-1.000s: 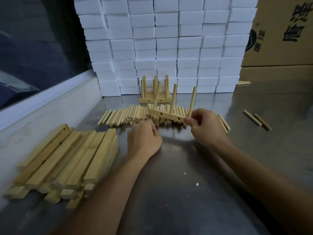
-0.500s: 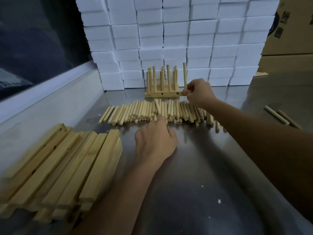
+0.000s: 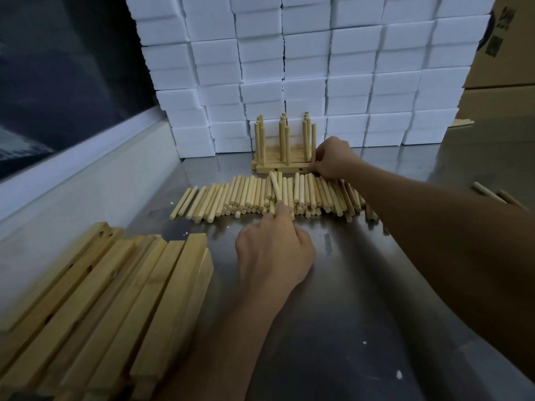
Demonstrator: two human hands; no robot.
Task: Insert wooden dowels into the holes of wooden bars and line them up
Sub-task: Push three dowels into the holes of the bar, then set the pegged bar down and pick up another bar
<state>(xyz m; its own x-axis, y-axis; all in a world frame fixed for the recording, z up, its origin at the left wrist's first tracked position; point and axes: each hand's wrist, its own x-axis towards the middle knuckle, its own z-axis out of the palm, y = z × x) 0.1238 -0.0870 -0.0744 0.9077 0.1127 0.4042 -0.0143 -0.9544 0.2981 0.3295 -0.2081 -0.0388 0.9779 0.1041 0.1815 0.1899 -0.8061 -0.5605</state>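
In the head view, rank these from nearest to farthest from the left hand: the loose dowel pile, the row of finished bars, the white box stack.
From the left hand:
1. Dowel pile, at its fingertips.
2. Finished bars, behind the pile.
3. White boxes, at the back.

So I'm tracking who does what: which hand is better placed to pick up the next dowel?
Left, probably. The left hand already has its fingertips on a dowel in the loose row, while the right hand is farther back, holding the end of the finished bar by the white boxes.
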